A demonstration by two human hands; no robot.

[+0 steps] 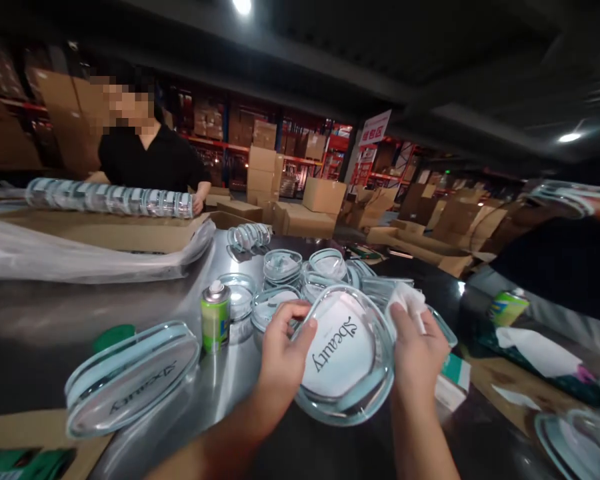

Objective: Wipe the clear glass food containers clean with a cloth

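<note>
My left hand (284, 347) grips the left rim of a clear plastic cosmetic bag (344, 353). The bag is rounded, with pale blue edging and "beauty" lettering on its white panel, tilted up toward me. In my right hand (420, 353) a crumpled white tissue (408, 299) is pinched, close by the bag's right edge; whether it touches the bag I cannot tell. Behind the held bag stands a group of similar clear bags (283, 265), partly hidden by it. A green spray can (215, 319) is upright to the left of my left hand.
Another lettered bag (133, 380) stands at left on the metal table (180, 433). Beyond, a person (150, 157) holds a long row of bags (110, 198) over a plastic-lined carton (105, 233). At right are a second person's dark clothing (565, 267), a tissue pack (545, 360) and another can (508, 308).
</note>
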